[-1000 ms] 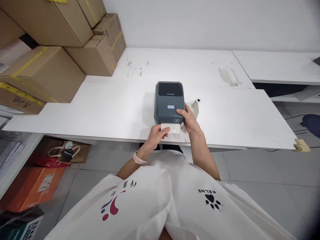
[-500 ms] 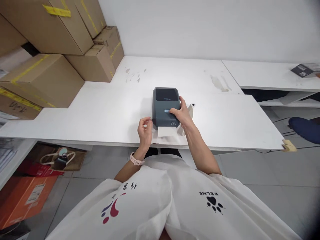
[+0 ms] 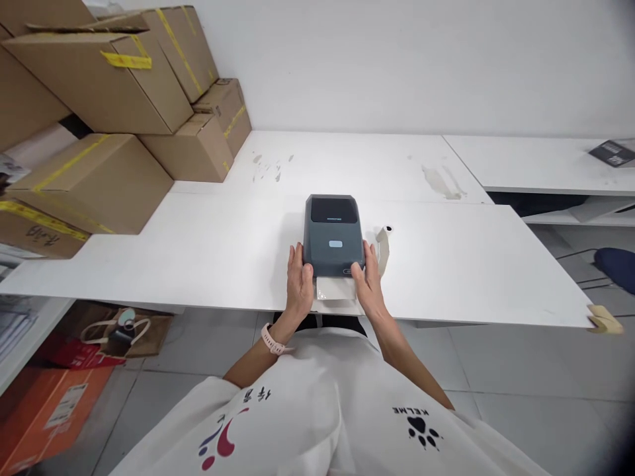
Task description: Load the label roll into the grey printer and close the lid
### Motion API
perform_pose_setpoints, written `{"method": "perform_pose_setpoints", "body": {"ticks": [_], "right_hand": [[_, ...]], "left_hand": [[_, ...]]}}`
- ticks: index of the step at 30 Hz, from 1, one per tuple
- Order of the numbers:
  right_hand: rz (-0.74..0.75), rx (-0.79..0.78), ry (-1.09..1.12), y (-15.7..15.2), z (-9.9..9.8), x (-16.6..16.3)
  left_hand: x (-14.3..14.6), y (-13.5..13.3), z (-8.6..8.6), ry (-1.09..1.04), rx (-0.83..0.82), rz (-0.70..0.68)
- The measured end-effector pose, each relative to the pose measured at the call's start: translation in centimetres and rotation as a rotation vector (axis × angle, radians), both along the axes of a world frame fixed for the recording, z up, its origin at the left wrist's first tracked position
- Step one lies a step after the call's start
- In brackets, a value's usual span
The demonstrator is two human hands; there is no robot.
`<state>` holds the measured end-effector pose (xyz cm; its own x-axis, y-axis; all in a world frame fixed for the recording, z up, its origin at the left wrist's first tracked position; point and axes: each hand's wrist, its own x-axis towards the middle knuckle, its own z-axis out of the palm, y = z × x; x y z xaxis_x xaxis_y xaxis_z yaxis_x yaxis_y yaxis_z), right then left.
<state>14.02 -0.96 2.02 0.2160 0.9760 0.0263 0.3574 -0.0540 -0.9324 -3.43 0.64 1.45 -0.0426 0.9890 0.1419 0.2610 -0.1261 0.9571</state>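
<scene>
A dark grey-blue label printer (image 3: 333, 233) with a black top panel and a pale button rests on the white table, near its front edge. My left hand (image 3: 299, 283) grips its left side, thumb on the near corner. On the opposite side my right hand (image 3: 368, 280) holds it the same way, thumb over the front right corner. A white label strip (image 3: 335, 289) sticks out of the front slot between my hands. Right of the printer lies a small roll of paper (image 3: 383, 233) with a loose tail curling toward me.
Cardboard boxes (image 3: 99, 178) with yellow tape are stacked at the left of the table (image 3: 223, 251). A small dark box (image 3: 613, 153) sits far right. Beige padding (image 3: 604, 320) covers the table's right corner. Below left are an orange box (image 3: 59, 410) and a bag (image 3: 149, 327).
My right hand has left the printer's button and now grips its right side. My left hand has closed on the left side. The view has tilted up slightly.
</scene>
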Motion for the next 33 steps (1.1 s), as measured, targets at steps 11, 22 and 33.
{"method": "perform_pose_setpoints", "body": {"ticks": [11,22,33], "right_hand": [[0.02,0.395,-0.135,9.7,7.2,2.0],[0.021,0.567,-0.428,16.1,11.5,2.1],[0.677,-0.094,-0.839,18.9,5.9,-0.6]], "left_hand": [[-1.0,8.2,4.7,0.051,0.042,0.113],[-1.4,12.3,4.2,0.574,-0.263,-0.131],[-0.9,12.6,3.6,0.547,-0.277,-0.076]]}}
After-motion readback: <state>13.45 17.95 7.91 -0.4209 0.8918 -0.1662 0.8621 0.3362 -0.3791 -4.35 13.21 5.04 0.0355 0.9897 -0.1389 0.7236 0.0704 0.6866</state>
